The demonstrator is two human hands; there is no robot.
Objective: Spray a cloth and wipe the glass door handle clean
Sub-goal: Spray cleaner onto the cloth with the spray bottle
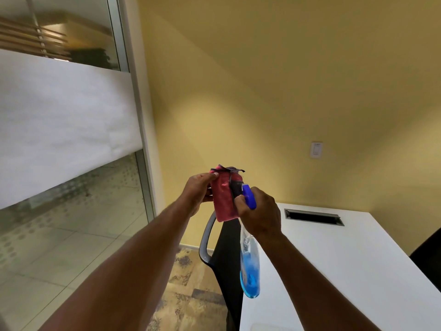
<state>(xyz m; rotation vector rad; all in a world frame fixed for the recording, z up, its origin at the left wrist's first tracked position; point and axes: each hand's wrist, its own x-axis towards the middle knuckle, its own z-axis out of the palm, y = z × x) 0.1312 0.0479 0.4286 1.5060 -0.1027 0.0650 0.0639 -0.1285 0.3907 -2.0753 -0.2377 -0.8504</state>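
Our right hand (pixel 261 212) clamps the neck of a clear spray bottle (pixel 249 266) of blue liquid, its blue nozzle touching the red cloth (pixel 223 199) pinched upright in our left hand (pixel 199 192). Below stand a black chair (pixel 226 254) and white table (pixel 334 259); beyond, a yellow wall (pixel 274 91), frosted glass partition (pixel 59 115) and unreadable wall switch (pixel 316 149).

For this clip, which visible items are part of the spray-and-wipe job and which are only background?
In use:
- red cloth, held up by the left hand
- spray bottle with blue liquid, gripped by the right hand, nozzle at the cloth
- glass partition; no door handle visible

Background:
- white table
- black chair
- wall switch
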